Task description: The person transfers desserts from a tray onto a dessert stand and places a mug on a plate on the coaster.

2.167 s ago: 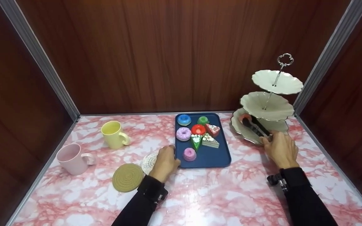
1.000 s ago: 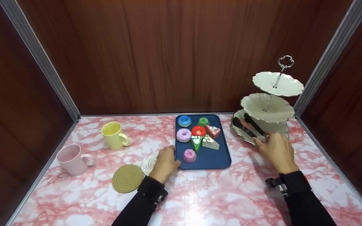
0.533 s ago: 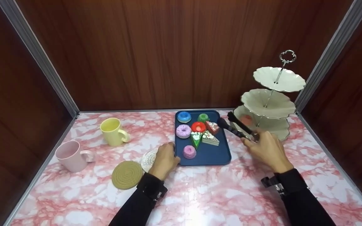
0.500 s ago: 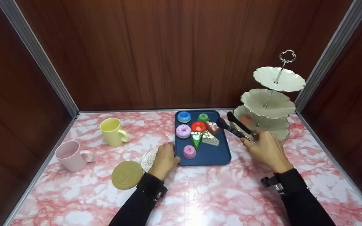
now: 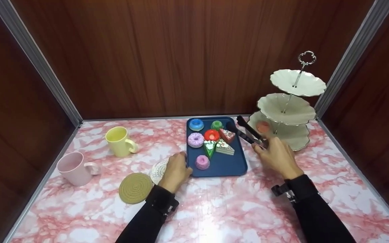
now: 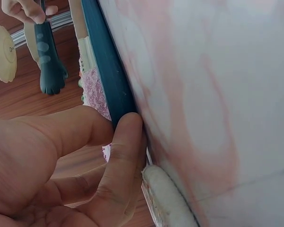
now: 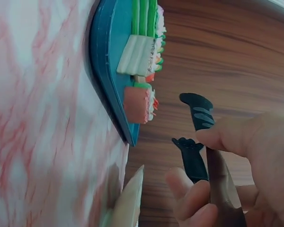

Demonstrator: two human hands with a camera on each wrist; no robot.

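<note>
A blue tray (image 5: 225, 168) holds several toy donuts and cake slices, among them a pink donut (image 5: 202, 162) and a red cake slice (image 5: 227, 135). My left hand (image 5: 176, 171) pinches the tray's left edge, its thumb and fingers on the rim (image 6: 114, 80) in the left wrist view. My right hand (image 5: 279, 157) grips black-tipped tongs (image 5: 247, 136), whose spread tips hang above the tray's right edge with nothing between them. In the right wrist view the tongs (image 7: 220, 182) are beside the red slice (image 7: 135, 104), apart from it.
A three-tier cream stand (image 5: 286, 108) is at the right, with an orange-pink donut (image 5: 262, 127) on its bottom plate. To the left are a yellow mug (image 5: 118, 143), a pink mug (image 5: 75, 169), an olive coaster (image 5: 135, 188) and a patterned white coaster (image 5: 157, 171), partly behind my left hand.
My right hand has moved left with the tongs, from the stand's bottom plate to above the tray's right edge. The orange-pink donut stays on that plate. My left hand keeps its place at the tray.
</note>
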